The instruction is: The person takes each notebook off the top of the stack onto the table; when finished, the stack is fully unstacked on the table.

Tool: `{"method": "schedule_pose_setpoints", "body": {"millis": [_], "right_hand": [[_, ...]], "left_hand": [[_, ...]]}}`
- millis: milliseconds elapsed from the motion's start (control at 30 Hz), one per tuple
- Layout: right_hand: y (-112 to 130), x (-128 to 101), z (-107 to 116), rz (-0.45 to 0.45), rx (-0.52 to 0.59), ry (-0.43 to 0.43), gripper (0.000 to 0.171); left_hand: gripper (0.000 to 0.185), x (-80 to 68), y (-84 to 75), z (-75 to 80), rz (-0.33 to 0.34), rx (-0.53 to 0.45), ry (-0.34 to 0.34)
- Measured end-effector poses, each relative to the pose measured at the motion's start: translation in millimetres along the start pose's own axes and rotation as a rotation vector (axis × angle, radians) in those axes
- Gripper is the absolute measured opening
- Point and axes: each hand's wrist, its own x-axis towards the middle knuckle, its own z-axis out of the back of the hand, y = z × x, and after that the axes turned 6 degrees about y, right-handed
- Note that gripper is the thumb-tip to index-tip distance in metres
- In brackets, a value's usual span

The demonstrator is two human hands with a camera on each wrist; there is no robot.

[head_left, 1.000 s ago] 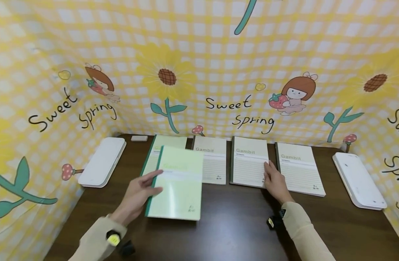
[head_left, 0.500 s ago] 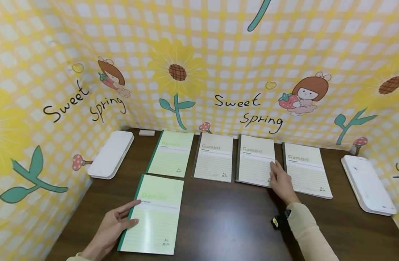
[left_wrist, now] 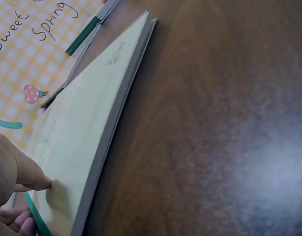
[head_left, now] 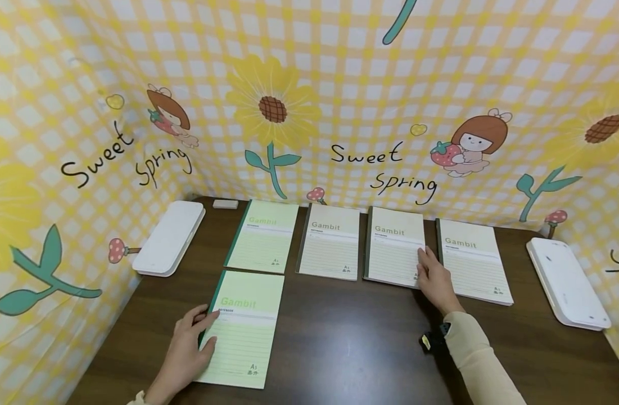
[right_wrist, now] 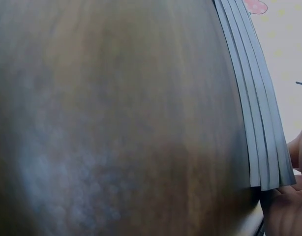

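Left hand [head_left: 184, 344]: is being held loosely open, fingertips being rested on the near green Gambit notebook [head_left: 242, 349].
Right hand [head_left: 434, 281]: is being rested on the far row's third Gambit notebook [head_left: 394, 247], right edge; grip cannot be told.
Worktop [head_left: 334, 343]: is being covered, near left, by that green notebook.

The notebooks [head_left: 243, 343] look like smooth paper, the table [head_left: 334, 349] glossy wood, the backdrop [head_left: 349, 90] matt cloth.
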Motion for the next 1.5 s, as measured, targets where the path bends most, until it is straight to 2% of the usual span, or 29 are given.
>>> {"method": "schedule_pose_setpoints", "body": {"millis": [233, 333, 400, 533, 667, 833, 900, 1000, 1100, 1233, 1367, 1500], "right_hand": [[-8, -2, 3, -0.01, 0.0, 0.0, 0.049], [-11, -2, 3, -0.006, 0.001, -0.003, 0.049], [-12, -1, 5, -0.01, 0.004, -0.004, 0.049], [-11, 2, 4, -0.019, 0.01, 0.0, 0.05], [-9, 4, -2, -0.023, 0.02, 0.013, 0.05], [-7, 4, -5, -0.029, 0.031, -0.006, 0.05], [-6, 5, -6, -0.028, 0.035, -0.004, 0.05], [-5, 5, -6, -0.024, 0.037, 0.006, 0.05], [-6, 6, -6, -0.021, 0.025, -0.004, 0.05], [-8, 5, -4, -0.017, 0.023, -0.023, 0.049], [-7, 5, -3, 0.004, 0.027, -0.04, 0.048], [-8, 6, -3, 0.011, 0.028, -0.041, 0.048]], "left_hand": [[0.045, 6.3, -5.2, -7.9, 0.012, -0.029, 0.0], [0.048, 19.8, -12.5, -7.9, -0.036, -0.049, -0.055], [0.051, 36.7, -23.7, -8.0, -0.082, -0.068, -0.093], [0.059, 81.8, -62.9, -9.1, -0.16, -0.138, -0.079], [0.062, 127.3, -115.1, -24.7, -0.206, -0.246, -0.017], [0.062, 177.3, -183.0, -68.0, -0.246, -0.359, 0.105], [0.063, 193.1, -203.2, -87.5, -0.229, -0.371, 0.164], [0.066, 210.9, -224.2, -115.3, -0.194, -0.335, 0.252], [0.067, 222.6, -236.6, -139.3, -0.171, -0.284, 0.317], [0.069, 231.0, -243.3, -163.1, -0.123, -0.259, 0.355], [0.072, 233.5, -241.7, -176.1, -0.089, -0.233, 0.363], [0.073, 234.2, -238.9, -183.2, -0.091, -0.222, 0.358]]}}
